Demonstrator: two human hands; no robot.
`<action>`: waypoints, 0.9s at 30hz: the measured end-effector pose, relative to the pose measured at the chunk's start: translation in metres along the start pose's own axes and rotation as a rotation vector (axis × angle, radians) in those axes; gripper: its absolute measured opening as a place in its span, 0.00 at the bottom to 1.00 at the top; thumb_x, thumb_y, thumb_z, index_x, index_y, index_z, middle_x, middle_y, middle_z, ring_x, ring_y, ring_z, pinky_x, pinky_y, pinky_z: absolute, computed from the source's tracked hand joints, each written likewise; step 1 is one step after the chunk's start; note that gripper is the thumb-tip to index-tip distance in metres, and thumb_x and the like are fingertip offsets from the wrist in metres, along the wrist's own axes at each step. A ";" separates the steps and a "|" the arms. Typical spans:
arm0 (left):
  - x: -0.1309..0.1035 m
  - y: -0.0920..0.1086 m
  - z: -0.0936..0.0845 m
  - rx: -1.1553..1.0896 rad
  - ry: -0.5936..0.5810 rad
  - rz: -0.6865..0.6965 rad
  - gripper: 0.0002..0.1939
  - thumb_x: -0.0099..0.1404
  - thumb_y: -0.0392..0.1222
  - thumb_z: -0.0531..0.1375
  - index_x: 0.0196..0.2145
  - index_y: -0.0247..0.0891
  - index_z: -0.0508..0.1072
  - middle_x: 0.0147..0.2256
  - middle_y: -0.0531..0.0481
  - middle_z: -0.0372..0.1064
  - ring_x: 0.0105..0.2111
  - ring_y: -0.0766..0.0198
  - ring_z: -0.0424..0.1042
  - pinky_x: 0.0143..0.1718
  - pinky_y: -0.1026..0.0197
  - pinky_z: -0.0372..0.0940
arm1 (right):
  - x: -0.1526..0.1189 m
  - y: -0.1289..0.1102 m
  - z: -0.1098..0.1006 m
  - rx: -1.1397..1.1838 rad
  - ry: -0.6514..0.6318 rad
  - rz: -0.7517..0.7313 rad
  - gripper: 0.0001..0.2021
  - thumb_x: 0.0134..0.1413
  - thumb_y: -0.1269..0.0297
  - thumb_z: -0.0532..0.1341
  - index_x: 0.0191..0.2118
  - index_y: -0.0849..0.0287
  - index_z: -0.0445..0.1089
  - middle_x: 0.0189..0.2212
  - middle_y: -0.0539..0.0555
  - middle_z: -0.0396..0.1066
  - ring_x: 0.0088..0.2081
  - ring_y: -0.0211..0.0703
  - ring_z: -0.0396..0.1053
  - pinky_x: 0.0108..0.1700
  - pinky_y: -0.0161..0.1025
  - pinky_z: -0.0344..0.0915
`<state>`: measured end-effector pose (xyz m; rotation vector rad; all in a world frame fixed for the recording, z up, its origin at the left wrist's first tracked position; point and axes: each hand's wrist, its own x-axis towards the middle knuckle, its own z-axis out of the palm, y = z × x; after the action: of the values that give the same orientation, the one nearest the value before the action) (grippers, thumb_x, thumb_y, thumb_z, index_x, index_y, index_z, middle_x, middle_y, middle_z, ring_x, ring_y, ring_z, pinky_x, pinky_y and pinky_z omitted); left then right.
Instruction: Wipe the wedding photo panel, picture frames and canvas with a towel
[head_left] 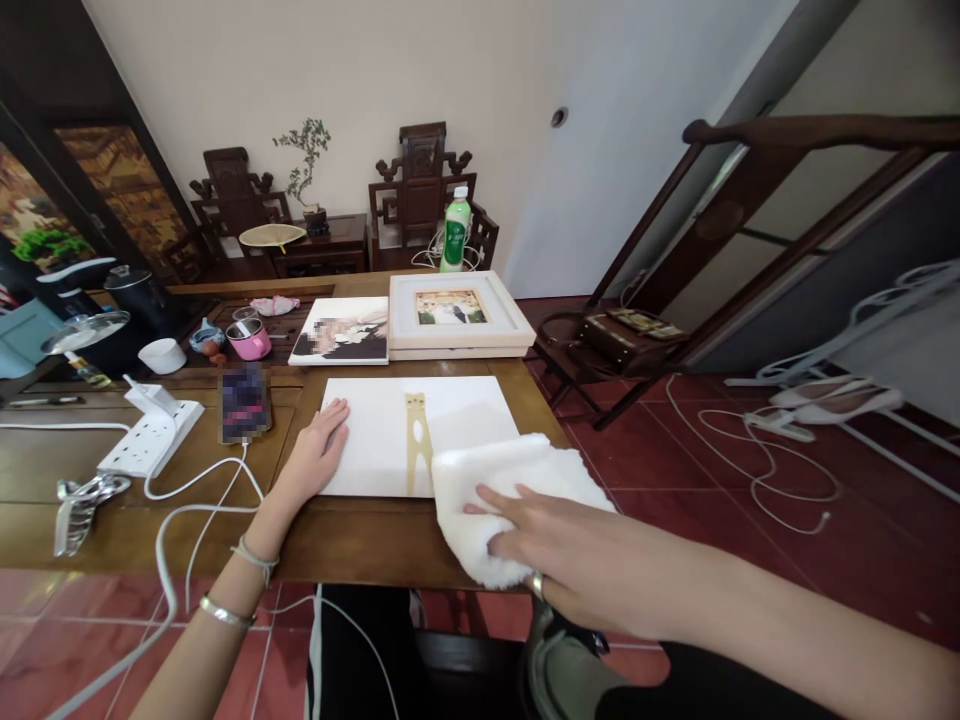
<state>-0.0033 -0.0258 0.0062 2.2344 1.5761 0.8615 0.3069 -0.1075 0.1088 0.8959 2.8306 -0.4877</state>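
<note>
A white rectangular panel lies flat near the table's front edge, with a tan long-legged animal figure in its middle. My left hand rests flat on the panel's left edge, fingers stretched out and holding nothing. Over the panel's lower right corner lies a fluffy white cloth, partly hanging past the table edge. My right hand grips this cloth from the near side, some fingertips sunk into its folds. The cloth hides that corner of the panel.
Behind the panel lie a photo print and a white picture frame, a green bottle beyond them. A phone, power strip and white cables are at left; a pink cup stands farther back. A wooden chair is at right.
</note>
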 end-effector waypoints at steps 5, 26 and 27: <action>0.000 0.001 0.000 -0.011 0.000 -0.004 0.23 0.69 0.47 0.48 0.54 0.33 0.69 0.59 0.38 0.62 0.62 0.55 0.57 0.64 0.46 0.49 | 0.000 0.011 -0.004 0.085 -0.008 0.055 0.18 0.40 0.81 0.52 0.34 0.55 0.73 0.39 0.58 0.73 0.45 0.53 0.72 0.40 0.42 0.67; 0.000 0.002 -0.001 -0.014 -0.005 -0.022 0.22 0.69 0.47 0.49 0.54 0.34 0.70 0.59 0.38 0.62 0.62 0.54 0.57 0.64 0.46 0.49 | 0.088 0.143 -0.006 -0.089 0.208 0.120 0.14 0.53 0.73 0.52 0.43 0.59 0.69 0.47 0.61 0.69 0.53 0.55 0.64 0.49 0.46 0.63; 0.000 0.002 -0.001 -0.015 -0.005 -0.022 0.22 0.69 0.47 0.49 0.54 0.33 0.70 0.59 0.38 0.62 0.62 0.54 0.57 0.64 0.46 0.49 | 0.089 0.145 -0.004 -0.077 0.231 0.117 0.14 0.54 0.73 0.52 0.43 0.59 0.69 0.51 0.62 0.67 0.55 0.56 0.62 0.51 0.48 0.62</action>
<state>-0.0024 -0.0271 0.0083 2.2036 1.5837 0.8575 0.3186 0.0538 0.0545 1.1626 2.9519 -0.2748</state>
